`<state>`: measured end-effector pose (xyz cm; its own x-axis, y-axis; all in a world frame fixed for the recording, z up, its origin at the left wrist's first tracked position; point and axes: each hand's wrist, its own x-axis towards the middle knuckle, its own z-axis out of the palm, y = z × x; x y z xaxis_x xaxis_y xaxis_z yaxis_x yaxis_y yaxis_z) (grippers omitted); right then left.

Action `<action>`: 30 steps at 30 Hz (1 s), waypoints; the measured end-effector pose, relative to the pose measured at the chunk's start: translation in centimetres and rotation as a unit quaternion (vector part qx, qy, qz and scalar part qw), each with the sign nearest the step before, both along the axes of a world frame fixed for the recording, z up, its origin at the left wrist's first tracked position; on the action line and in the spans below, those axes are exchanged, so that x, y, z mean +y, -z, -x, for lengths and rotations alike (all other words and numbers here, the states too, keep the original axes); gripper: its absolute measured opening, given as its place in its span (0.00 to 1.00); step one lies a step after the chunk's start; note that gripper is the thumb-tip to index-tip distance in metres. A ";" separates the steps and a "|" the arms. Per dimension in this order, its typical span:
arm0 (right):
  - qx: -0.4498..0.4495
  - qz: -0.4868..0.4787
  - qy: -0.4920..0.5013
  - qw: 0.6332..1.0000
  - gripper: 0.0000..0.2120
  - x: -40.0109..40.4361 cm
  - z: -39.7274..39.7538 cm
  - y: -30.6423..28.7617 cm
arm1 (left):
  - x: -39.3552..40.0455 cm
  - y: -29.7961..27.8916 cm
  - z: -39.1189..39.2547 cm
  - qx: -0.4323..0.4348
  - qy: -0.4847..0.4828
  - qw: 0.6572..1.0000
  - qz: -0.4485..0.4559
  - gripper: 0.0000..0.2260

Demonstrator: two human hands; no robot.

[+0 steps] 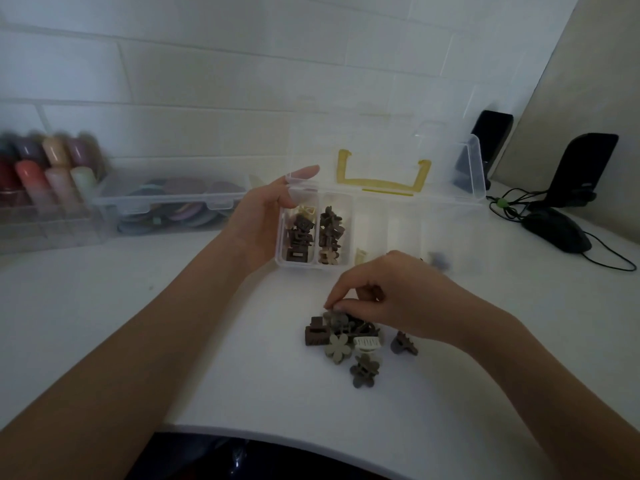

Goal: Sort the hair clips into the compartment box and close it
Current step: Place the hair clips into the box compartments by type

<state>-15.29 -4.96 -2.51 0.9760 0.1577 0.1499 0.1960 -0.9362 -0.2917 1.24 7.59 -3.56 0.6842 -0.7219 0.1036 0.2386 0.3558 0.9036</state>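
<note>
A clear compartment box [384, 199] lies open on the white table, its lid with a yellow handle [382, 183] tilted back. Its leftmost compartment holds brown rectangular clips [298, 237]; the one beside it holds flower clips [329, 235]. The compartments to the right look nearly bare. My left hand [266, 216] grips the box's left end. A pile of loose hair clips [349, 339] lies in front of the box. My right hand [388, 296] is over the pile, fingertips pinched on a grey flower clip [335, 318] at its top.
A clear case of round coloured items [173, 202] and a rack of coloured bottles [45, 174] stand at the left by the wall. Two black stands [585, 171] and a black mouse [554, 230] with cables sit at the right. The table's front edge is close.
</note>
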 end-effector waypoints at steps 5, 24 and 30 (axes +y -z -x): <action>-0.121 -0.085 0.026 0.989 0.04 0.2 -0.1 0.3 | -0.1 0.0 0.2 -0.004 0.000 1.000 -0.003 0.24; -0.337 0.067 0.202 0.917 0.05 0.9 -3.1 -1.4 | -0.2 0.2 -0.2 0.004 -0.008 1.000 0.002 0.23; -0.220 0.233 0.252 0.913 0.04 1.7 -4.8 -1.5 | -0.2 0.4 -0.2 0.008 -0.014 1.000 -0.006 0.24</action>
